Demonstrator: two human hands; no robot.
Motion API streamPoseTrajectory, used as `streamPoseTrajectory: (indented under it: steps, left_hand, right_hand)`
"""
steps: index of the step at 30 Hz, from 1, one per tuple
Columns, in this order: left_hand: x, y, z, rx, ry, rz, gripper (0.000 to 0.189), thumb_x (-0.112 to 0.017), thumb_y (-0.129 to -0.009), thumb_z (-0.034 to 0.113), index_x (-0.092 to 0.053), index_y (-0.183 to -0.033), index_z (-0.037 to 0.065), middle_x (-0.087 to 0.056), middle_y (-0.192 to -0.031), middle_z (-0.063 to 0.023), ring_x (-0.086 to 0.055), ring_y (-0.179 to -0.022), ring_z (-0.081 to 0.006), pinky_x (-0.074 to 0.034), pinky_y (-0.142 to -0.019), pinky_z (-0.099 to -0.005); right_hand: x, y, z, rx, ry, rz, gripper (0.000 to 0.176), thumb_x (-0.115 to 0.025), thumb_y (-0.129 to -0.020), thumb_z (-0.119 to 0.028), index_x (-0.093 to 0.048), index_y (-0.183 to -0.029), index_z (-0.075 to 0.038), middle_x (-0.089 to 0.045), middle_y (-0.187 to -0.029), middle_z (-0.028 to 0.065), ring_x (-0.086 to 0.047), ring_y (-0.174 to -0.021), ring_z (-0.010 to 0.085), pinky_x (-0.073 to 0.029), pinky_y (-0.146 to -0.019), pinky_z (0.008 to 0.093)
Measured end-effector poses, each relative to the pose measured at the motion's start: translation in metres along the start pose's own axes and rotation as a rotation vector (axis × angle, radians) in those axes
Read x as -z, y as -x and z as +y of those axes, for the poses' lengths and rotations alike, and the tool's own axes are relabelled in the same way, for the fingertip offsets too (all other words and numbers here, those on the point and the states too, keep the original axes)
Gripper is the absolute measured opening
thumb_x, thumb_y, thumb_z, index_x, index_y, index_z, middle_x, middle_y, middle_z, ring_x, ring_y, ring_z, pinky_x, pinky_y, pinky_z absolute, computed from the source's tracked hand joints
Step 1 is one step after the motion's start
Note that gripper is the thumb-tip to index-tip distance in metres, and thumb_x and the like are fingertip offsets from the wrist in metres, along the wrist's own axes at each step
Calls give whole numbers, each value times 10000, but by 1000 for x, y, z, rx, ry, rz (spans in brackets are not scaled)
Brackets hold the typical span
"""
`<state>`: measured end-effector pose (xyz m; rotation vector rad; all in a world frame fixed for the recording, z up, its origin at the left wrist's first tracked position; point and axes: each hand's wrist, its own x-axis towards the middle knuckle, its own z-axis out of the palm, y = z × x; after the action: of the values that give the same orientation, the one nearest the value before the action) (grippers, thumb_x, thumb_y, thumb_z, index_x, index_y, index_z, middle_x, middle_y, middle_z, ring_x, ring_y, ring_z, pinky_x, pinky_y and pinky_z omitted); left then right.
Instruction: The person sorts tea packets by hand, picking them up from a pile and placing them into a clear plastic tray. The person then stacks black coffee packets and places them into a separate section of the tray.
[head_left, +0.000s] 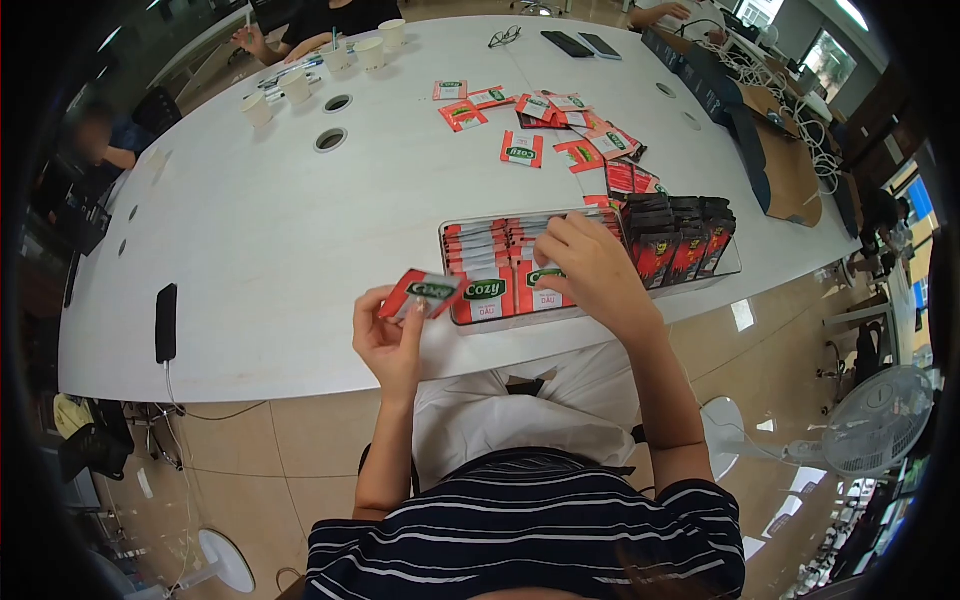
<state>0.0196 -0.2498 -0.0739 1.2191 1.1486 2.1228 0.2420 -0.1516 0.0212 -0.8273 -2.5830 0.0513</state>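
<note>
My left hand holds a red and white Cozy packet between thumb and fingers, just left of a clear box. Rows of Cozy packets stand in the box's left and middle part. Black and red packets fill its right part. My right hand is over the middle row, with its bent fingers at the front Cozy packet there; whether they grip it is unclear. Behind the box, loose red packets lie scattered on the white table.
Paper cups stand at the far left, near another person's hand. Glasses and two phones lie at the back. A cabled phone is at the left; an open cardboard box lies at the right.
</note>
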Motion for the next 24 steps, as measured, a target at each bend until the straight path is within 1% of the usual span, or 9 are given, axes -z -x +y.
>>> streamPoseTrajectory:
  steps: [1,5,8,11,14,15,19,22,24]
  left_hand:
    - [-1,2,2,-21,-15,25,258,-653,-812,-77,-539,-1035,-14,-589,-982,-86,-593,-921,-136,-482,-786,-249]
    - [3,6,-1,-52,-24,51,265,-671,-804,-66,-548,-1032,-6,-630,-995,-136,-611,-878,-157,-490,-770,-250]
    - [2,7,-3,-63,104,7,287,-705,-774,-63,-550,-1010,-9,-635,-974,-143,-624,-857,-177,-513,-745,-264]
    - [9,12,-4,-152,-19,-98,332,-745,-731,-57,-548,-996,-14,-636,-963,-149,-637,-852,-200,-543,-748,-290]
    - [-1,6,2,-216,4,-134,371,-774,-702,-41,-549,-997,-20,-636,-955,-153,-643,-875,-213,-563,-755,-311]
    - [-2,8,4,-94,41,-91,377,-785,-696,-25,-556,-995,-21,-636,-953,-154,-658,-871,-226,-570,-745,-311]
    - [-5,3,7,-33,-16,-154,330,-743,-733,-39,-561,-1007,-24,-633,-953,-145,-672,-843,-232,-569,-734,-307]
    - [-1,5,3,-8,-75,-160,282,-703,-770,-36,-564,-1015,-21,-629,-953,-136,-676,-832,-233,-563,-728,-299]
    - [0,5,-1,-40,-76,-140,250,-679,-793,-26,-566,-1017,-19,-628,-948,-130,-674,-838,-231,-558,-722,-293]
  right_hand:
    - [2,0,-1,-2,11,9,305,-767,-637,-136,-558,-851,-77,-517,-877,45,-508,-902,226,-420,-774,348]
    - [3,-3,-12,-7,-174,170,299,-783,-651,-182,-593,-858,-81,-562,-851,39,-532,-815,233,-437,-723,357]
    - [-2,-12,-49,55,-424,348,300,-781,-681,-183,-627,-917,-81,-610,-875,42,-564,-825,228,-448,-718,347]
    - [-19,-12,-59,109,-497,301,276,-770,-703,-151,-646,-937,-74,-635,-885,48,-587,-838,231,-453,-728,338]
    - [-19,-6,-52,106,-516,320,214,-754,-718,-114,-656,-900,-61,-632,-829,51,-588,-782,237,-452,-714,331]
    - [-14,-2,-47,54,-499,346,205,-743,-727,-124,-651,-900,-64,-631,-832,46,-587,-798,234,-452,-725,332]
    - [33,25,-6,-169,-305,424,167,-709,-743,-135,-640,-881,-73,-625,-835,36,-568,-802,233,-437,-730,341]
    - [60,43,25,-193,-148,154,171,-698,-740,-130,-639,-894,-84,-622,-834,34,-552,-809,238,-418,-728,346]
    - [55,47,36,-111,-66,16,197,-683,-739,-108,-620,-924,-85,-619,-843,29,-543,-864,234,-408,-761,353]
